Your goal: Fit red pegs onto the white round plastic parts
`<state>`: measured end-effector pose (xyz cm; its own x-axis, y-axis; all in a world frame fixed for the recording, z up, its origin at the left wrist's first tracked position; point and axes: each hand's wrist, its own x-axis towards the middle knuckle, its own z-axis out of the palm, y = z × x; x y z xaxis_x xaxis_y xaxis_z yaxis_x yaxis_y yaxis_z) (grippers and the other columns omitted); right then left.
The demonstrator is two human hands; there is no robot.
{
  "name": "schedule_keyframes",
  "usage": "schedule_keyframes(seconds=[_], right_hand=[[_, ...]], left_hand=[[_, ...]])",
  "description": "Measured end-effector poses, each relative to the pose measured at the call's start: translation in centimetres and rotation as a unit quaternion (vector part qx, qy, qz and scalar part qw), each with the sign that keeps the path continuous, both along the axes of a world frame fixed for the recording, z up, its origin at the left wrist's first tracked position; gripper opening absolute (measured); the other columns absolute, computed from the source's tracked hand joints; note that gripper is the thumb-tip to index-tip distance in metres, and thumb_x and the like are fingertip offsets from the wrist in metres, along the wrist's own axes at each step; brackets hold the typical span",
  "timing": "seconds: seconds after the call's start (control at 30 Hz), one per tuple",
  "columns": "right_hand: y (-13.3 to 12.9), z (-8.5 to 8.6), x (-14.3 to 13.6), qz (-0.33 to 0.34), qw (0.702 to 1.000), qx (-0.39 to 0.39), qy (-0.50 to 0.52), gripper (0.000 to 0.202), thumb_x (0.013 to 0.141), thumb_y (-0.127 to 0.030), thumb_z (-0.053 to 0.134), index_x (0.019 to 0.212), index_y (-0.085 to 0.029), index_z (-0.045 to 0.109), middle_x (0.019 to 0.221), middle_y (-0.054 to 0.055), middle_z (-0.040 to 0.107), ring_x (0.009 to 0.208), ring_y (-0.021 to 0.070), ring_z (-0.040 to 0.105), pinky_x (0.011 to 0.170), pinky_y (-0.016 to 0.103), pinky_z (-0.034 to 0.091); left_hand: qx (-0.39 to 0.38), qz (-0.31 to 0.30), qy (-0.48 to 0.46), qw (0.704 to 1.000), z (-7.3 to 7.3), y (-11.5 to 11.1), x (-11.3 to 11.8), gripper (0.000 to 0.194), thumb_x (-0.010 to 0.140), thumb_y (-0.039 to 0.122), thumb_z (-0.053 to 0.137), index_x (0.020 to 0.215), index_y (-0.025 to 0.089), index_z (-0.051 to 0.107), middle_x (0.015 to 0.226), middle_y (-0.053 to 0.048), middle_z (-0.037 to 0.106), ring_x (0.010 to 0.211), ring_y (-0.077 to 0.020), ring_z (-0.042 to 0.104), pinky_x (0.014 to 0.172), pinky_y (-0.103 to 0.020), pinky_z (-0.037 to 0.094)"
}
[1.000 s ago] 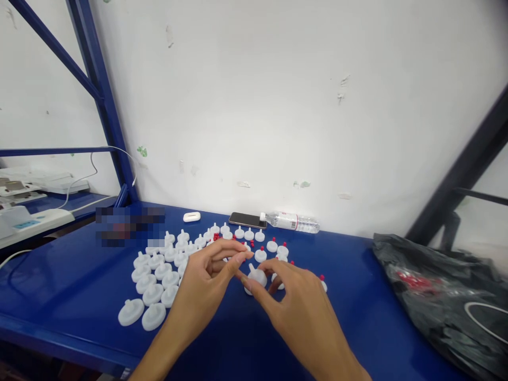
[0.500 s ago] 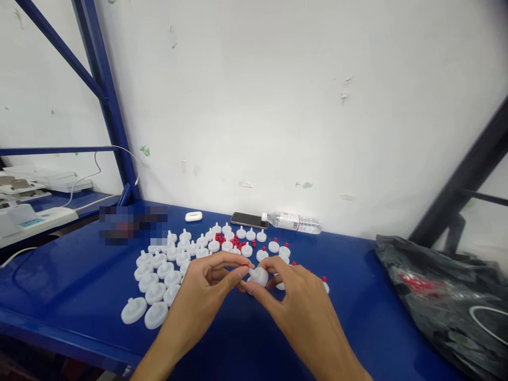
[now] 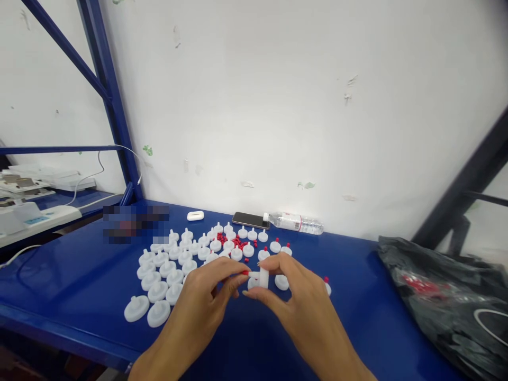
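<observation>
Between thumb and fingers, my right hand (image 3: 299,291) holds a white round cap (image 3: 264,277) on its side, its narrow spout pointing left. My left hand (image 3: 210,296) pinches a small red tip (image 3: 245,272) at the end of that spout. Many white spouted caps (image 3: 157,291) stand on the blue table (image 3: 79,291) left of and beyond my hands. Loose red tips (image 3: 238,242) lie among the farther ones. Several caps with red tips on their spouts (image 3: 275,245) stand beyond and to the right, some partly hidden by my right hand.
A phone (image 3: 251,219), a white case (image 3: 195,216) and a clear bottle (image 3: 296,222) lie along the wall. At the right is a black plastic bag (image 3: 444,312) with red pieces in clear wrap. A white power strip (image 3: 43,219) sits at the far left.
The cap in my right hand has turned onto its side, so its spout now shows pointing left at the red tip in my left fingers. The view has shifted slightly.
</observation>
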<state>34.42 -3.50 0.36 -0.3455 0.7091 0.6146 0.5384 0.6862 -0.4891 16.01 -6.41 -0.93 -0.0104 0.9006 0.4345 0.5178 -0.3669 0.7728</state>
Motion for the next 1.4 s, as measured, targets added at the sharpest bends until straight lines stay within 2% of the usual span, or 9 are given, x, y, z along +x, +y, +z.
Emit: schedule_keyframes(seconds=[0.17,0.37,0.6,0.73,0.83,0.97,1.1,1.23,1.4], right_hand=[[-0.2,0.3,-0.2,0.014,0.999,0.007,0.049,0.034,0.070,-0.025,0.090,0.090,-0.025,0.062,0.090,-0.006,0.072,0.083,0.0149,0.073,0.072,0.023,0.055],[-0.5,0.3,-0.4,0.050,0.996,0.019,0.070,0.035,0.071,-0.026,0.090,0.092,-0.027,0.062,0.091,-0.007,0.072,0.085,0.0148,0.073,0.074,0.022,0.055],[-0.3,-0.6,-0.4,0.051,0.997,0.025,0.049,0.024,0.087,-0.036,0.076,0.102,-0.028,0.060,0.107,-0.002,0.073,0.099,0.0185,0.072,0.079,0.026,0.054],[-0.2,-0.4,-0.2,-0.005,1.000,0.011,0.019,0.020,0.096,-0.045,0.063,0.112,-0.033,0.063,0.109,-0.005,0.074,0.100,0.0200,0.069,0.085,0.032,0.049],[-0.1,0.0,0.0,-0.045,0.998,0.026,0.027,0.018,0.104,-0.038,0.050,0.110,-0.031,0.066,0.104,-0.004,0.074,0.095,0.0192,0.067,0.085,0.033,0.045],[-0.2,0.4,0.1,-0.060,0.997,0.040,0.021,0.028,0.103,-0.034,0.051,0.079,-0.024,0.062,0.075,-0.003,0.068,0.075,0.0171,0.062,0.074,0.030,0.041],[-0.4,0.5,0.0,-0.064,0.997,0.048,0.012,0.043,0.103,-0.035,0.052,0.062,-0.022,0.052,0.058,-0.003,0.059,0.065,0.0157,0.056,0.076,0.031,0.041],[-0.3,0.4,0.1,-0.067,0.996,0.047,0.031,0.036,0.099,-0.035,0.059,0.065,-0.022,0.059,0.063,-0.003,0.064,0.068,0.0155,0.058,0.071,0.029,0.041],[-0.1,0.3,0.2,-0.061,0.996,0.039,0.046,0.004,0.095,-0.028,0.065,0.093,-0.028,0.069,0.082,-0.008,0.073,0.074,0.0139,0.063,0.071,0.027,0.044]], left_hand=[[0.090,-0.001,0.052,0.995,0.6,-0.4,-0.1,0.025,0.099,0.022,0.049,0.097,0.024,0.074,0.091,-0.001,0.072,0.066,-0.0101,0.062,0.063,-0.021,0.048],[0.057,-0.026,0.059,0.996,1.1,-1.2,-0.6,0.026,0.100,0.023,0.050,0.084,0.023,0.071,0.079,0.000,0.067,0.068,-0.0120,0.060,0.061,-0.023,0.044],[0.037,-0.017,-0.003,0.999,0.8,-1.1,-0.5,0.020,0.098,0.031,0.057,0.093,0.027,0.076,0.094,0.000,0.074,0.084,-0.0146,0.067,0.069,-0.022,0.049],[-0.033,0.037,-0.058,0.997,0.8,-1.1,-0.7,0.026,0.093,0.048,0.061,0.098,0.026,0.074,0.089,0.000,0.073,0.075,-0.0157,0.067,0.058,-0.023,0.046],[-0.039,0.094,0.047,0.994,0.5,-0.8,-1.0,0.029,0.095,0.048,0.055,0.094,0.024,0.070,0.085,-0.001,0.071,0.073,-0.0176,0.065,0.062,-0.028,0.046],[-0.070,0.125,0.245,0.959,-1.0,0.3,-0.8,0.026,0.098,0.037,0.049,0.088,0.022,0.068,0.088,-0.004,0.070,0.079,-0.0221,0.065,0.071,-0.035,0.044],[-0.108,0.106,0.275,0.949,-1.4,0.9,0.0,0.029,0.100,0.040,0.045,0.097,0.024,0.069,0.097,-0.004,0.071,0.087,-0.0240,0.068,0.074,-0.035,0.045],[-0.128,0.156,0.300,0.932,0.2,-1.0,-1.3,0.032,0.099,0.038,0.040,0.105,0.027,0.070,0.107,-0.004,0.072,0.095,-0.0262,0.069,0.083,-0.038,0.048],[-0.178,0.269,0.355,0.878,1.3,-5.6,-6.3,0.040,0.092,0.048,0.044,0.119,0.032,0.069,0.118,-0.007,0.073,0.095,-0.0327,0.070,0.081,-0.044,0.050]])
